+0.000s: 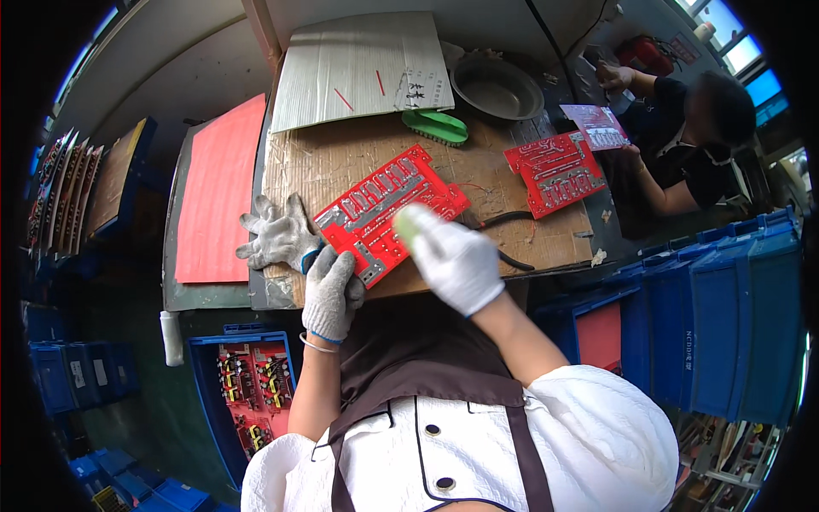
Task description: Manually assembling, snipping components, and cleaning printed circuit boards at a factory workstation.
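A red circuit board (pixel 426 175) with silvery metal traces and rows of slots lies slanted over the cardboard-covered bench in front of me. My left hand (pixel 331 294), in a grey-white knit glove, grips its near left corner. My right hand (pixel 461 260), in a white glove, is over the board's right part and smeared by motion. Its fingers look closed around a small pale green thing (pixel 406 226), too blurred to name. An empty grey work glove (pixel 277 235) lies beside my left hand. Beyond the board rests a green-backed scrubbing brush (pixel 437 126).
A second red board (pixel 554 171) lies at right, near a co-worker holding a pale board (pixel 595 128). A metal basin (pixel 497 88) and cardboard sheet (pixel 363 68) stand behind. Red sheet (pixel 220 192) lies left. Blue bins (pixel 725 316) stack right; another blue bin (pixel 198 375) holds boards.
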`<action>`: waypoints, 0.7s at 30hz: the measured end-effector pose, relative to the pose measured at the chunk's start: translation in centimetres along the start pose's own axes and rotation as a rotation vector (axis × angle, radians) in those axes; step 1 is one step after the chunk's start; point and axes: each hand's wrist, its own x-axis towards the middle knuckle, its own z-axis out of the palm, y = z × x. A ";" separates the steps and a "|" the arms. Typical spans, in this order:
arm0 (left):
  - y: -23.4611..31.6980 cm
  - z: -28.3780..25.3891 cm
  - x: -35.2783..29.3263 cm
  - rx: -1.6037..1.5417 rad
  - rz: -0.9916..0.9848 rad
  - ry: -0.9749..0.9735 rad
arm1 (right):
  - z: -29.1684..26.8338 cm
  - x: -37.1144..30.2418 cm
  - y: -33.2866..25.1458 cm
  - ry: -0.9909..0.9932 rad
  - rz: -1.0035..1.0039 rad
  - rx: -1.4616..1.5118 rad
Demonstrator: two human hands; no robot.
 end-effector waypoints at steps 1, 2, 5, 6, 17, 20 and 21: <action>0.0 0.6 0.1 -0.009 -0.010 0.035 | 1.5 -1.5 -2.0 -0.018 -0.193 0.031; -0.1 0.7 0.4 -0.022 -0.029 0.084 | 2.2 -1.5 -2.8 -0.095 -0.190 -0.001; -0.7 -0.4 -0.1 -0.028 0.010 -0.007 | 0.6 1.5 0.7 0.046 -0.076 -0.032; -0.6 -0.2 -0.2 -0.013 0.009 -0.007 | -0.5 3.0 3.7 0.112 0.046 -0.086; -0.7 -0.4 0.0 0.007 0.013 0.006 | -1.8 3.0 7.0 0.185 0.273 0.003; -0.7 0.1 0.3 0.013 -0.002 0.010 | -2.3 3.4 7.4 0.163 0.223 -0.110; -0.9 0.0 0.3 0.028 0.012 0.015 | -2.6 3.7 7.7 0.153 0.223 -0.174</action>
